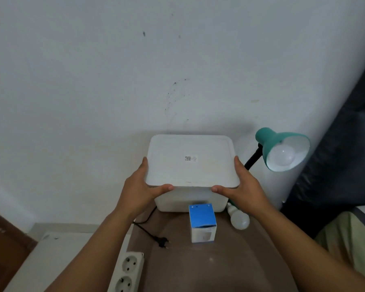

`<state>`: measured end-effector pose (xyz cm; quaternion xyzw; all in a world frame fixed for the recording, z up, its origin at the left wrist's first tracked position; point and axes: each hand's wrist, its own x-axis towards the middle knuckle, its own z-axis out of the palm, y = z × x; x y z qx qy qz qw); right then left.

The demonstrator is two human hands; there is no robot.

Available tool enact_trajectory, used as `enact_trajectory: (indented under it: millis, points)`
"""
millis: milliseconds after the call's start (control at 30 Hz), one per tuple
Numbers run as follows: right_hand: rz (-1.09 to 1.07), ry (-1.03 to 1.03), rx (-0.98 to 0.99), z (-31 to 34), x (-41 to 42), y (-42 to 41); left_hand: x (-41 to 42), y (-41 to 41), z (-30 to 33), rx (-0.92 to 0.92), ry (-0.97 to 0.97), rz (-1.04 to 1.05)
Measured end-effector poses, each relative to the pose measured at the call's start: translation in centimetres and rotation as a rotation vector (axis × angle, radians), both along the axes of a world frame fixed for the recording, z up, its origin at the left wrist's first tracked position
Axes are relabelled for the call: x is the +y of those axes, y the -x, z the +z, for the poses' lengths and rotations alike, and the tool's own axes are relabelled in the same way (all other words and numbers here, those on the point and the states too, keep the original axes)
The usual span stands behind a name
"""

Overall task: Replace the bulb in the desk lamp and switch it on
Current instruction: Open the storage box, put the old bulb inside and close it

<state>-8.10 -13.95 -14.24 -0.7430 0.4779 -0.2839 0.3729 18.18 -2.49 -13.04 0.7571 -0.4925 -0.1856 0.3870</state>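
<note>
Dim, flat, bluish light. The white plastic box [192,163] casts a soft shadow on the wall beyond the hands. Edges bow from wide-angle distortion, with slight softness throughout.

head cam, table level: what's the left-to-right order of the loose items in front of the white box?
Power strip → plug → blue bulb carton → loose bulb. The teal lamp stands farther right, behind.

A plain room in a home, probably a bedroom. A scuffed white wall [114,81] rises behind a small brown bench [198,266]. Right of the grip of two hands on a white box stands a teal desk lamp [282,146], with dark bedding [341,154] beyond it. Below the left grip, a white power strip [126,272] lies beside an unplugged black plug [163,243].
</note>
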Motion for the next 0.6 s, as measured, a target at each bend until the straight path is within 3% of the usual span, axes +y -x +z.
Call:
enact_trajectory:
  millis: [400, 600]
  points:
    - [0.006, 0.05, 0.035, -2.8, 10.7, 6.8, 11.3, 7.3, -2.4, 0.07, 0.074, 0.011]
    - [0.021, -0.071, 0.108, -5.8, 15.9, 9.6, 16.4, 10.2, -6.3, 0.111, -0.002, 0.039]
